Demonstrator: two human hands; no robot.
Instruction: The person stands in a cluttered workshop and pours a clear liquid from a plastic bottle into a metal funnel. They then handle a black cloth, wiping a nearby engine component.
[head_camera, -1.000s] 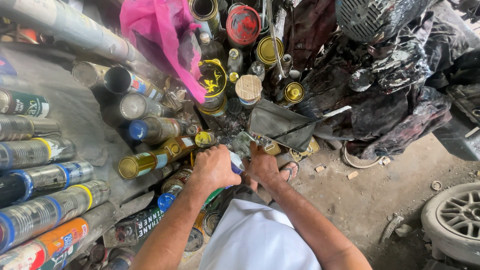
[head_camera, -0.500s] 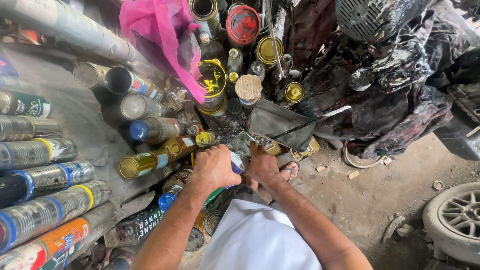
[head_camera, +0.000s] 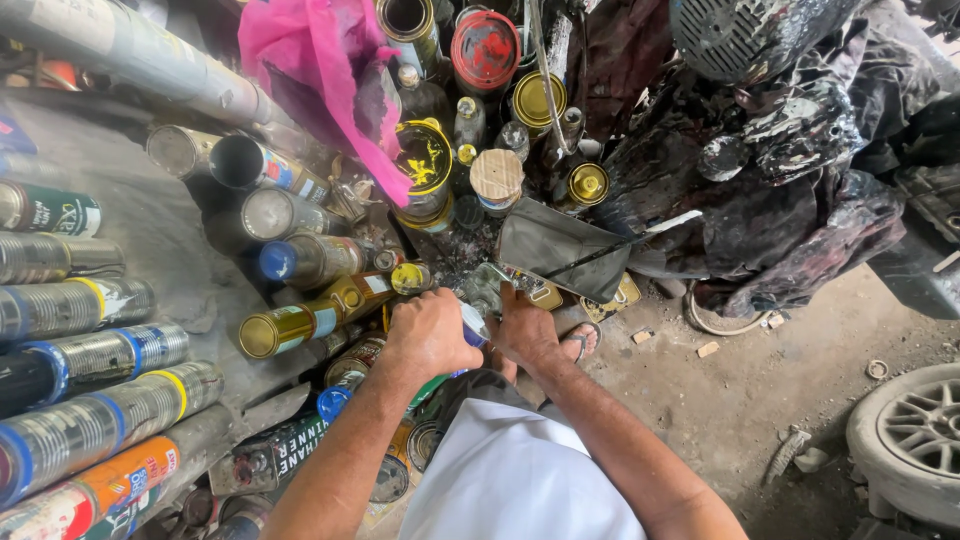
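My left hand (head_camera: 432, 335) is closed around a small can or bottle with a blue and white body (head_camera: 472, 326), held low in front of my knees. My right hand (head_camera: 524, 330) grips something at the top of that same container; my fingers hide what it is. A clear bottle (head_camera: 487, 287) stands just beyond both hands. A gold tin lying on its side (head_camera: 290, 326) and a yellow-capped can (head_camera: 410, 277) lie just left of my left hand.
Many spray cans (head_camera: 90, 425) lie in rows on the left. Paint tins (head_camera: 424, 160), a red-lidded tin (head_camera: 485, 48) and a pink plastic bag (head_camera: 320, 70) crowd the back. Black paint-stained sheeting (head_camera: 790, 190) covers the right. A car wheel (head_camera: 915, 440) lies at lower right on dirt floor.
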